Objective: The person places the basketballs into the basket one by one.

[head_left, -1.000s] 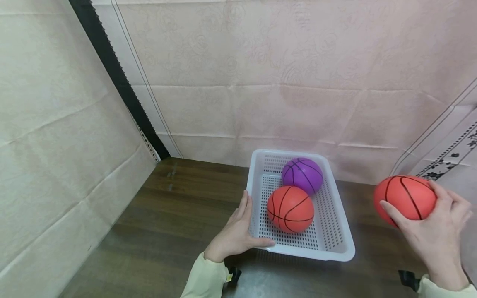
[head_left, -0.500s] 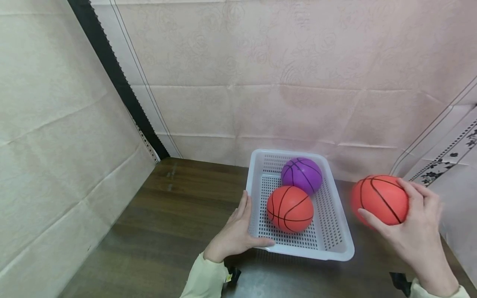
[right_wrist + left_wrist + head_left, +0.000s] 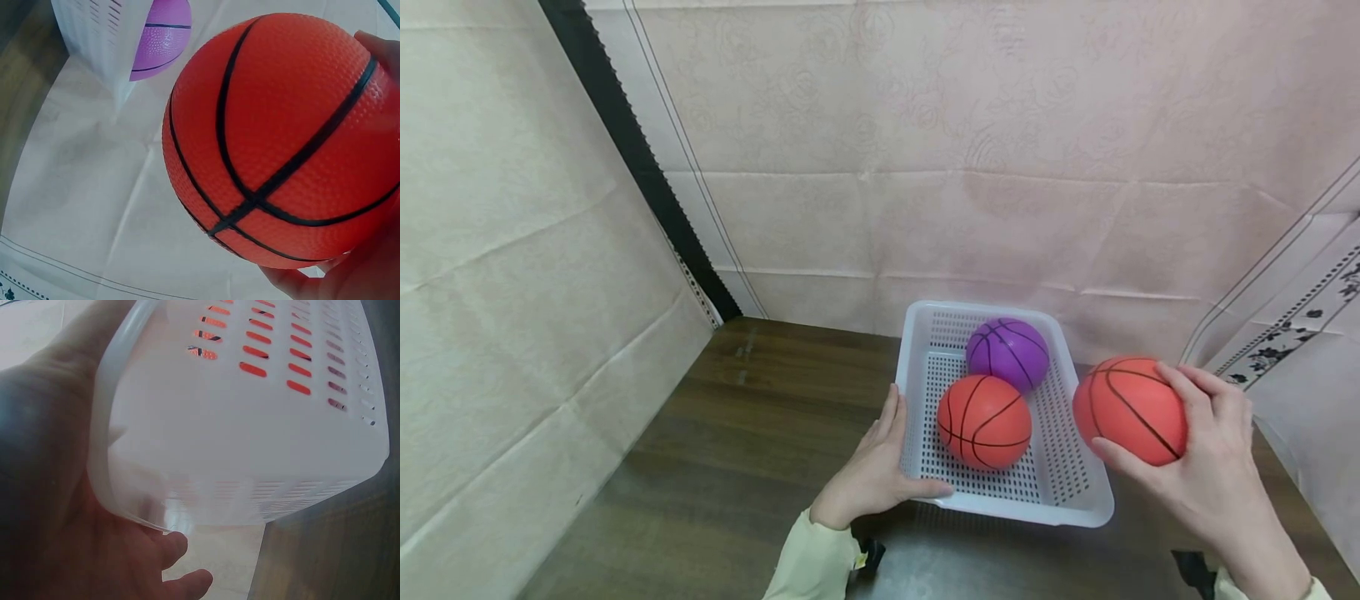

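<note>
A white perforated plastic basket (image 3: pixel 1078 417) stands on the dark wooden table. Inside it lie a purple toy basketball (image 3: pixel 1007 354) and, nearer the front, a red toy basketball (image 3: pixel 984 422). My left hand (image 3: pixel 876 467) rests at the basket's near left corner, straight fingers along the left side and thumb on the front rim. The left wrist view has the basket's wall (image 3: pixel 150 437) up close. My right hand (image 3: pixel 1213 467) grips a second red basketball (image 3: pixel 1129 410) in the air, just beyond the basket's right rim. Thumb and fingers curl round this ball (image 3: pixel 281 137).
Pale patterned cloth (image 3: pixel 970 167) hangs behind the table, with more cloth (image 3: pixel 535 317) along the left and right sides. Wooden tabletop (image 3: pixel 722 442) extends to the left of the basket.
My right hand has carried the red basketball leftward, from the far right to the basket's right rim. The left hand, the basket and the two balls inside look unmoved.
</note>
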Action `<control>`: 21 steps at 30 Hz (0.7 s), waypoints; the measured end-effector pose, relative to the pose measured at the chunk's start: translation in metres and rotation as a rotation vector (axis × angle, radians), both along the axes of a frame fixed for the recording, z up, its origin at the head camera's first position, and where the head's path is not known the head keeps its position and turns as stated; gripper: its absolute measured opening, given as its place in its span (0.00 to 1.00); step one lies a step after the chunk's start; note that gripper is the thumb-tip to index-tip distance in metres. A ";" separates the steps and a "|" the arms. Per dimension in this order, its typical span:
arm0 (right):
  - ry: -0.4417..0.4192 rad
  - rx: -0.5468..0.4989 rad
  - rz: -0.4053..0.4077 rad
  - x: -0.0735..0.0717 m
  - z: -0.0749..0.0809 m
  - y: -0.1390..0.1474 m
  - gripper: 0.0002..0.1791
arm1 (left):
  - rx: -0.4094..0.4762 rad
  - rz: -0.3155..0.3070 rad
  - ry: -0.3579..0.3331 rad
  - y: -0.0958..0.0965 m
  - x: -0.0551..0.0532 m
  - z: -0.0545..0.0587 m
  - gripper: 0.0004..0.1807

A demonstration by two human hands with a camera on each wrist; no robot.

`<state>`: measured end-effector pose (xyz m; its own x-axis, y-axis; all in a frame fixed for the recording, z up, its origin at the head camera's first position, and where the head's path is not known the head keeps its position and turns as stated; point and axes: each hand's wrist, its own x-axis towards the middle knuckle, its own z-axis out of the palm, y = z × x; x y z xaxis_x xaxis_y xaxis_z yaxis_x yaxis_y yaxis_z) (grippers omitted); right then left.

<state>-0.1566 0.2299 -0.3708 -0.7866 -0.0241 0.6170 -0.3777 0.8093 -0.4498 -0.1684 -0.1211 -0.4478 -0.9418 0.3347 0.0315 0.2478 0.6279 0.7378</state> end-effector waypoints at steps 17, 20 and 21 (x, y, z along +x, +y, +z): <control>0.013 0.102 0.228 0.003 0.001 -0.033 0.58 | 0.007 0.000 0.001 -0.001 0.001 0.001 0.73; -0.028 0.138 0.240 0.004 -0.004 -0.039 0.57 | 0.003 -0.001 0.000 -0.001 0.001 0.001 0.73; -0.039 0.151 0.244 0.005 -0.005 -0.041 0.57 | 0.002 -0.002 0.000 -0.001 0.001 0.001 0.74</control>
